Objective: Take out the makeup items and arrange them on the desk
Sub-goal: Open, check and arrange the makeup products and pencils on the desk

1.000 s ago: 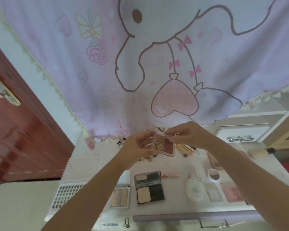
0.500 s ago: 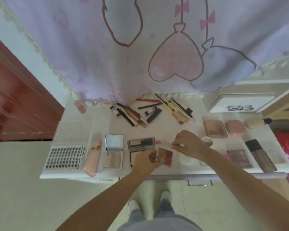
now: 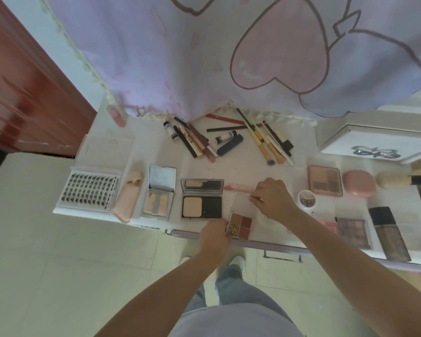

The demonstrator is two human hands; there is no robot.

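Most of the arranging looks done: the white surface (image 3: 229,171) already carries a row of opened items along its near edge and loose sticks further back. At the left of the frame lies a lash tray (image 3: 90,192), then a pink pouch (image 3: 128,199), a silver compact (image 3: 159,192) standing open and a black powder compact (image 3: 201,199) also open. Toward the top centre of the surface, pencils and tubes (image 3: 199,142) lie in a loose heap, with brushes (image 3: 267,142) beside them. At the right sit a brown eyeshadow palette (image 3: 325,181), a pink case (image 3: 359,183), a small round pot (image 3: 306,199), another shadow palette (image 3: 354,232) and a dark foundation bottle (image 3: 389,233). The item now in hand is the four-pan palette (image 3: 240,223), low in the centre at the near edge, just right of the black compact. The left hand (image 3: 214,235) grips its lower left corner with curled fingers, while the right hand (image 3: 271,199) pinches the far edge of its clear lid, thumb and fingers closed on it, holding it open. I judge this palette is being set in its place; whether more items remain to be taken out cannot be told, since no bag or box of items shows
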